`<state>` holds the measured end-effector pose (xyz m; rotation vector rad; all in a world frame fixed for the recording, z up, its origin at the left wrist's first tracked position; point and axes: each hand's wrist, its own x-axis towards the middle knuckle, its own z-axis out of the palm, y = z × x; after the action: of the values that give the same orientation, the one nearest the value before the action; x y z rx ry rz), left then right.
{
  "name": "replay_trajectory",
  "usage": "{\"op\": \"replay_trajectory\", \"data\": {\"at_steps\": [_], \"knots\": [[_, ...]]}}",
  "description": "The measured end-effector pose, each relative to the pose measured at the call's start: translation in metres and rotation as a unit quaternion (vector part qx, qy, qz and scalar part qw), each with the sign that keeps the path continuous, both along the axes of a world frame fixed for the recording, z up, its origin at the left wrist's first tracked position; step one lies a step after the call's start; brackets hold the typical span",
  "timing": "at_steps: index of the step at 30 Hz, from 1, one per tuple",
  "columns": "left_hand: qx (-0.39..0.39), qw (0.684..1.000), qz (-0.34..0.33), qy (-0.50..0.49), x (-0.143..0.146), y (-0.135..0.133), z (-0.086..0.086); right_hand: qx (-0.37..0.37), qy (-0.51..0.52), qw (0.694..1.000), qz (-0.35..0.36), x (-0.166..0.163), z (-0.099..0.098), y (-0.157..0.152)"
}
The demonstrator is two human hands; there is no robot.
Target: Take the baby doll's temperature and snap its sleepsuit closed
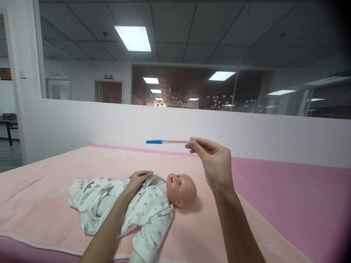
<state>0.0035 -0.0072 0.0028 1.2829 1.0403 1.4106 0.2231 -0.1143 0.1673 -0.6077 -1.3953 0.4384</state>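
A glass thermometer (175, 141) with a blue end lies level in the air, pinched at its right end by the fingertips of my right hand (216, 157). Below and to the left, a baby doll (182, 190) rests on its back, its head toward the right. White printed clothes (150, 204) cover its body and arm. My left hand (139, 182) lies on the doll's chest at the front of the clothes, fingers stretched out and fairly flat. Part of the doll's far side is hidden behind that hand.
The doll lies on a peach blanket (49, 171) with a pale edge, spread over a pink padded surface (296, 197). A low white wall (115, 122) with a window above it stands behind. A dark table (9, 124) shows at the far left.
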Motion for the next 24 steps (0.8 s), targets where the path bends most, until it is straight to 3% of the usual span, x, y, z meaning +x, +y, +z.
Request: {"op": "replay_trajectory", "data": {"at_steps": [6,10,12,16,21,24], "knots": [[-0.017,1.000,0.006,0.024,0.002,-0.006,0.004,0.024,0.008,1.000,-0.010,0.001,0.003,-0.002],[-0.005,1.000,-0.002,0.011,0.002,-0.009,0.006,0.001,0.006,1.000,-0.004,0.003,0.002,-0.003],[-0.004,1.000,-0.004,0.007,0.002,-0.010,0.006,-0.030,-0.007,0.999,-0.012,0.010,-0.008,-0.004],[0.007,1.000,-0.020,0.006,0.002,-0.008,0.005,-0.157,-0.044,0.986,-0.047,0.039,-0.059,-0.007],[-0.006,0.999,-0.049,0.006,0.001,-0.004,0.003,-0.356,-0.031,0.934,-0.008,0.080,-0.140,-0.003],[0.000,0.999,-0.050,0.007,0.000,-0.003,0.002,-0.420,-0.065,0.905,0.003,0.090,-0.167,0.007]]}}
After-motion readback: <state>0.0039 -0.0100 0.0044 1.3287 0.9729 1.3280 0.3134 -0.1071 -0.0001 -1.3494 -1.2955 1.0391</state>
